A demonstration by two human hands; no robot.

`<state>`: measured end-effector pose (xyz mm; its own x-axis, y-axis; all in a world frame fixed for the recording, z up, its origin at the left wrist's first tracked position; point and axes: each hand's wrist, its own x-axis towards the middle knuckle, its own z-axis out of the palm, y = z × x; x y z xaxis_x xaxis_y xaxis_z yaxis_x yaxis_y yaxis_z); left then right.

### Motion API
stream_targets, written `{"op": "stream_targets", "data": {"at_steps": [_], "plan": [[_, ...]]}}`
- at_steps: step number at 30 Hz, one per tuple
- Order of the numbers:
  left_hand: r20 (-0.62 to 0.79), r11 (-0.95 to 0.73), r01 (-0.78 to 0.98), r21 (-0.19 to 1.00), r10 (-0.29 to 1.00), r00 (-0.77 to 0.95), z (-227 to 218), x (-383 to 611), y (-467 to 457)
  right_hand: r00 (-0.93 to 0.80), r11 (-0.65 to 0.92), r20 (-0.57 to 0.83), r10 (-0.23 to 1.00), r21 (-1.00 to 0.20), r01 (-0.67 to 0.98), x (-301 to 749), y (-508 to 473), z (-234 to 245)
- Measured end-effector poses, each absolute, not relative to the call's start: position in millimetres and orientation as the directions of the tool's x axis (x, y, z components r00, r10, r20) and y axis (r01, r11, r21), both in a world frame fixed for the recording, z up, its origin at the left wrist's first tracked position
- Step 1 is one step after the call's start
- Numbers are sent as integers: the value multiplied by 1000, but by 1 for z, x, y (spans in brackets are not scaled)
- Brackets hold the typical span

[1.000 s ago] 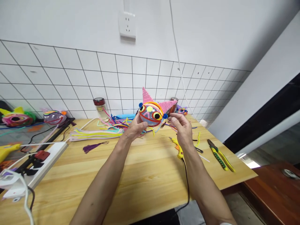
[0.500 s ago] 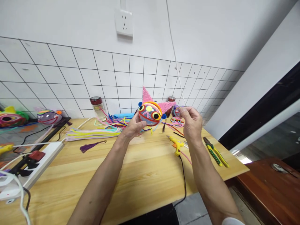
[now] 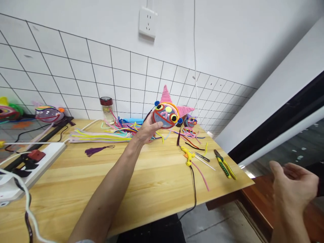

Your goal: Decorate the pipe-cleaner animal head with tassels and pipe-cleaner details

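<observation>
My left hand [image 3: 148,130] grips a clear ball decorated as an animal face [image 3: 162,118] and holds it up over the table. It has two pointed pink ears, yellow-and-black eyes, red and orange pipe-cleaner outlines and blue pom-poms; a dark tassel [image 3: 179,136] hangs beside it. My right hand [image 3: 293,185] is off to the right, past the table's edge, above a reddish-brown wooden surface [image 3: 263,199]. Its fingers are loosely curled, with the thumb apart, and I see nothing in them.
On the wooden table [image 3: 152,175] lie a yellow glue gun [image 3: 187,155], green-yellow pliers [image 3: 224,163], a purple tassel [image 3: 97,150] and many pipe cleaners [image 3: 101,135]. A glass jar [image 3: 107,111], a smaller decorated ball [image 3: 190,120] and a power strip [image 3: 37,168] stand around them.
My right hand has moved away from beside the decorated ball, far right beyond the table's edge, and its thumb and fingers have parted. My left hand still holds the ball. The view has shifted.
</observation>
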<state>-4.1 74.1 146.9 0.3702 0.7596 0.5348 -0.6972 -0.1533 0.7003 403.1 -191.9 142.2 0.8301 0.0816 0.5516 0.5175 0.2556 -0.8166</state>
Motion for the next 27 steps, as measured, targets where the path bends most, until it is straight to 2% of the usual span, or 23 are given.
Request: {"op": "stream_targets", "data": {"at_steps": [1, 2, 5, 9, 12, 15, 18, 20, 22, 27], "plan": [[531, -144, -700, 700, 760, 375, 147, -3, 73, 797, 131, 596, 93, -801, 584, 397, -195, 139], [523, -127, -701, 702, 759, 387, 147, -3, 72, 771, 91, 622, 137, -783, 615, 386, -194, 137], [485, -40, -709, 704, 756, 439, 145, -3, 68, 689, 171, 586, 427, -800, 575, 333, -170, 138], [453, 76, -739, 669, 747, 487, 147, -4, 60, 445, 339, 583, 680, -788, 514, 239, -130, 150], [441, 138, -755, 641, 738, 510, 152, -3, 52, 287, 468, 626, 725, -754, 461, 178, -111, 160], [436, 161, -760, 630, 736, 517, 155, -2, 47, 253, 541, 668, 700, -727, 423, 139, -100, 167], [422, 138, -770, 623, 769, 480, 152, -3, 48, 170, 576, 607, 777, -793, 197, 120, -92, 170], [395, 147, -763, 630, 785, 477, 149, -4, 50, 75, 535, 533, 843, -845, -9, 114, -89, 170], [369, 180, -748, 639, 781, 504, 148, -5, 51, 11, 468, 471, 882, -873, -140, 110, -88, 171], [386, 203, -731, 652, 741, 550, 149, -4, 50, -21, 355, 370, 929, -905, -234, 106, -93, 177]]}}
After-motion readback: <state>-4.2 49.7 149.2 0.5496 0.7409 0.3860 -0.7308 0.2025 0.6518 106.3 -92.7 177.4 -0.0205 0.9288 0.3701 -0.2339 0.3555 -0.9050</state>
